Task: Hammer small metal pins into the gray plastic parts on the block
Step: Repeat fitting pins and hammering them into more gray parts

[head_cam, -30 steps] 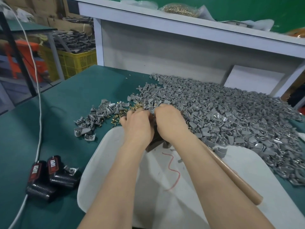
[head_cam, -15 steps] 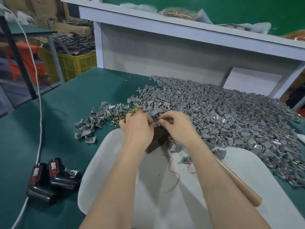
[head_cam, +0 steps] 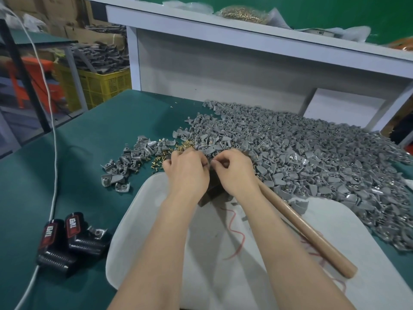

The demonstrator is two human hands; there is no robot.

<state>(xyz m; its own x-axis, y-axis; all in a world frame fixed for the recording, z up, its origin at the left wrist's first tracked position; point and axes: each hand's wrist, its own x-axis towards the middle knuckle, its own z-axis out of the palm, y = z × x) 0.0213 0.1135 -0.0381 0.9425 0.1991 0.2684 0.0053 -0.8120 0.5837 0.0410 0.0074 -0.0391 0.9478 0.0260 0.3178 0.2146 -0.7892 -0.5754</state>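
Left hand, right hand bare; both forearms bare, uncovered down to lower frame edge.

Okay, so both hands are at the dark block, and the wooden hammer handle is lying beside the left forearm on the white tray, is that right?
Not quite. The head view shows the wooden hammer handle lying beside the right forearm, not the left. The rest holds: the left hand and right hand are both at the dark block, and the handle rests on the white tray.

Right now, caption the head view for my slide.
Left hand and right hand at the block, gray parts heaped alongside, hammer handle unheld.
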